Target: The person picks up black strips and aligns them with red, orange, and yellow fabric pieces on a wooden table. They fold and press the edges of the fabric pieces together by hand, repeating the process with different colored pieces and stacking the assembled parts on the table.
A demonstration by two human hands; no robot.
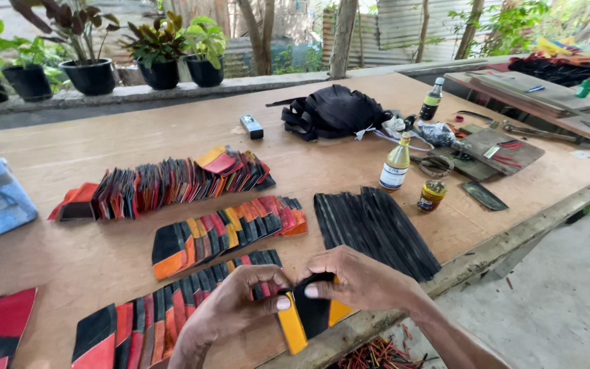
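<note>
Both of my hands meet at the near edge of the wooden table [90, 263]. My left hand [230, 311] and my right hand [363, 277] pinch the top of a black and yellow folded leather piece [306, 318], held upright between the fingertips. Just left of it lies a fanned row of black, red and orange pieces [165, 318]. A stack of plain black strips [375, 229] lies just beyond my right hand.
Two more fanned rows of coloured pieces [230, 232] [169, 181] lie farther back. A glue bottle [396, 164], a small open jar [431, 195], a black bag [336, 111], tools and a dark bottle [432, 100] sit at the right. Potted plants [90, 72] line the far ledge.
</note>
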